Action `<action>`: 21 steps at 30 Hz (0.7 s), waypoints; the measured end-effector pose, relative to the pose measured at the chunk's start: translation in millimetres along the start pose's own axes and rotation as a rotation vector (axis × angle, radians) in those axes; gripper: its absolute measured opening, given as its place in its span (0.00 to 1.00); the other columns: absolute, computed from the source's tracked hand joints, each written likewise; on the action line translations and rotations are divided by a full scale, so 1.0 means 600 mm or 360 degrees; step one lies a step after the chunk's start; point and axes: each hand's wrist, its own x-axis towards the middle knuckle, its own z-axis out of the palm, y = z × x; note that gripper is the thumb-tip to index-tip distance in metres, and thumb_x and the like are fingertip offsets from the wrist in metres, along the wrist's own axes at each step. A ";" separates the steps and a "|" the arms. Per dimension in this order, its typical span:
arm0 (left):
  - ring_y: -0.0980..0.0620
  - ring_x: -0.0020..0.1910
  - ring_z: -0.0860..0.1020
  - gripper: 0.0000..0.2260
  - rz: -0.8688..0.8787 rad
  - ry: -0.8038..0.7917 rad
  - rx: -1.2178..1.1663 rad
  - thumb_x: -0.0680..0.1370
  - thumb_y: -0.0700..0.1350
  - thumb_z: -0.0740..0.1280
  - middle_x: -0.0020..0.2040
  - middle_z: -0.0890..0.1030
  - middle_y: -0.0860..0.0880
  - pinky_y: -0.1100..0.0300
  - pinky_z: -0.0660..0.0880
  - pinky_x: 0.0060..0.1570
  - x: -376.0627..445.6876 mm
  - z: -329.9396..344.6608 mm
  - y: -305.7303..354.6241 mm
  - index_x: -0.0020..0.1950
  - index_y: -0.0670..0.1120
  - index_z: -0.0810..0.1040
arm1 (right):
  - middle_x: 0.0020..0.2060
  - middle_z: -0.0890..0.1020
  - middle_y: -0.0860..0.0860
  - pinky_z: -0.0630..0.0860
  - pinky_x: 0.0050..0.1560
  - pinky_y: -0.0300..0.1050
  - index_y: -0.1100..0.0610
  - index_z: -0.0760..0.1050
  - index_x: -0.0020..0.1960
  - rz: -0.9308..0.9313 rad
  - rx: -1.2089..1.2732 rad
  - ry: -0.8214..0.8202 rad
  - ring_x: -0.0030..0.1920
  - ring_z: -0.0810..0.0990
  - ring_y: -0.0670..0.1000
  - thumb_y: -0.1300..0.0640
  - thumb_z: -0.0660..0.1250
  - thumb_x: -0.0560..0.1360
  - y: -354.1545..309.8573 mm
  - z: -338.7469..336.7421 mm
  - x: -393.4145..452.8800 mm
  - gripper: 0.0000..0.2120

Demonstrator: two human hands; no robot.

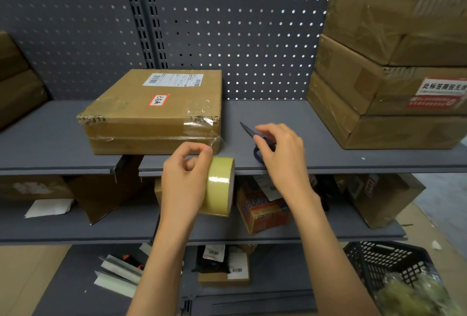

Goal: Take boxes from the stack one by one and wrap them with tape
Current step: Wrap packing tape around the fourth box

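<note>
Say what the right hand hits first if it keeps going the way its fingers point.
The scissors. The right hand points forward-left over the shelf with its fingertips already at the scissors' handles; whether they touch is unclear. Beyond lies the taped box.

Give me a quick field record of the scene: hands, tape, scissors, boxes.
left hand: grips the tape roll in front of the shelf edge
tape: a clear strip runs from the roll up to the box's near right corner
right hand: on the scissors, fingers curled at the handles
scissors: lying on the shelf, blades pointing away
box: flat on the shelf, labels on top, tape on its front face
stack: three boxes at the right
</note>
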 end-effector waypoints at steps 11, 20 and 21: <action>0.48 0.33 0.65 0.06 0.0054 -0.0064 -0.0008 0.79 0.43 0.66 0.32 0.72 0.42 0.60 0.60 0.32 0.000 0.004 -0.004 0.42 0.47 0.78 | 0.48 0.81 0.49 0.74 0.53 0.33 0.56 0.81 0.59 -0.0266 0.0664 -0.0407 0.49 0.79 0.42 0.58 0.67 0.77 -0.048 0.007 -0.010 0.11; 0.48 0.31 0.65 0.05 0.0149 -0.0113 0.0047 0.79 0.43 0.65 0.31 0.72 0.40 0.60 0.60 0.32 0.000 -0.001 -0.006 0.43 0.47 0.77 | 0.49 0.81 0.48 0.73 0.52 0.33 0.56 0.81 0.57 -0.0225 0.0630 -0.0499 0.51 0.78 0.42 0.56 0.65 0.78 -0.043 0.011 -0.013 0.10; 0.48 0.30 0.65 0.05 0.0153 -0.0118 0.0052 0.79 0.43 0.65 0.31 0.72 0.40 0.59 0.60 0.32 0.000 -0.001 -0.007 0.43 0.47 0.77 | 0.49 0.81 0.48 0.73 0.52 0.33 0.56 0.81 0.57 -0.0212 0.0634 -0.0512 0.51 0.78 0.42 0.56 0.65 0.78 -0.043 0.012 -0.014 0.10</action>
